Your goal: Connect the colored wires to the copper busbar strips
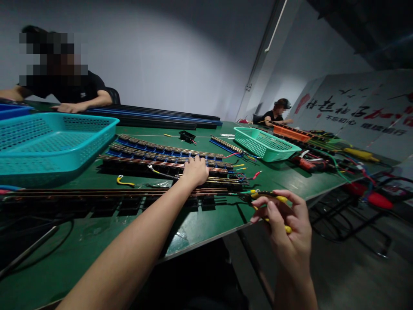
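Observation:
My left hand (195, 171) reaches out over the rows of copper-coloured rods on blue and black holders (155, 157); its fingers are bent down onto them, and what they grip is hidden. Near the table's front edge, my right hand (287, 219) is closed round a small tool with yellow handle ends (282, 199). The tool's tip is beside the wire ends at the right end of a long black rail with copper rods (106, 196). A short yellow cable with a metal lug (125, 181) lies left of my left forearm.
A turquoise basket (93, 148) stands at the left, a green basket (266, 144) further right, with a red tool (308, 163) beside it. One person (92, 90) sits across the table, another (274, 116) farther back.

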Demonstrator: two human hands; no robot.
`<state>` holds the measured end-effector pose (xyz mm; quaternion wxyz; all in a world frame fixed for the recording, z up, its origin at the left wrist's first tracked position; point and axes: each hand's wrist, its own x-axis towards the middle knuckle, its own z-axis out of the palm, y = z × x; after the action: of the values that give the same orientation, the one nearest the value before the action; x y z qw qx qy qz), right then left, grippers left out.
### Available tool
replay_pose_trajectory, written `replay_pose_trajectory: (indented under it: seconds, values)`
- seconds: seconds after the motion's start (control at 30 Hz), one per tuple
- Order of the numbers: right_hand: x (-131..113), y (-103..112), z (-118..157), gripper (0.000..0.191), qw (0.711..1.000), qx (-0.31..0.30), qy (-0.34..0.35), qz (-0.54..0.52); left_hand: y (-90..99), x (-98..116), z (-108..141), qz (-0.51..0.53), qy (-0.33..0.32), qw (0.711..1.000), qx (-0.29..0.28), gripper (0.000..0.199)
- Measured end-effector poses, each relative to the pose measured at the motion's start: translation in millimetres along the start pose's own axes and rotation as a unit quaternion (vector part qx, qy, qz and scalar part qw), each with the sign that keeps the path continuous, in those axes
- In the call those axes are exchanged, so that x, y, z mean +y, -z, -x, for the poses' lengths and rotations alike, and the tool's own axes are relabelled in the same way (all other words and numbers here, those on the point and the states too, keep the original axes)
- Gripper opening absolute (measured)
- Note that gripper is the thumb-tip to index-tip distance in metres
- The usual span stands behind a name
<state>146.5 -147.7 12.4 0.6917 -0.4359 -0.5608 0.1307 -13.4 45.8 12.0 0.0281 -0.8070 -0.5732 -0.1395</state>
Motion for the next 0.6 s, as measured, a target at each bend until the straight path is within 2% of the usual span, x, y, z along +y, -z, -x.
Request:
replay_pose_trajectory:
  seconds: [0.17,0.3,0.43,0.53,0.6]
  values:
    - [-19,-6,-9,0.025,0.999,0.045,0.024,-0.018,-2.2,-1,-1,-0.001,-0.003,1.000,0.004,0.042]
    - [-13,-26,-46,0.026,0.995,0.029,0.080,-0.044,-2.0,-1,-1,-0.004,0.000,1.000,0.003,0.042]
    - [15,-51,-103,0.028,0.992,0.020,0.120,-0.033,-1.3,-1,-1,-0.006,-0.002,1.000,0.006,0.041]
    - [47,-65,-142,0.035,0.994,-0.020,0.101,0.028,-1.4,-1,0,-0.005,-0.002,1.000,0.006,0.041]
    - [70,-71,-159,0.035,0.996,-0.023,0.078,0.040,-1.7,-1,0,-0.003,-0.002,1.000,0.006,0.042]
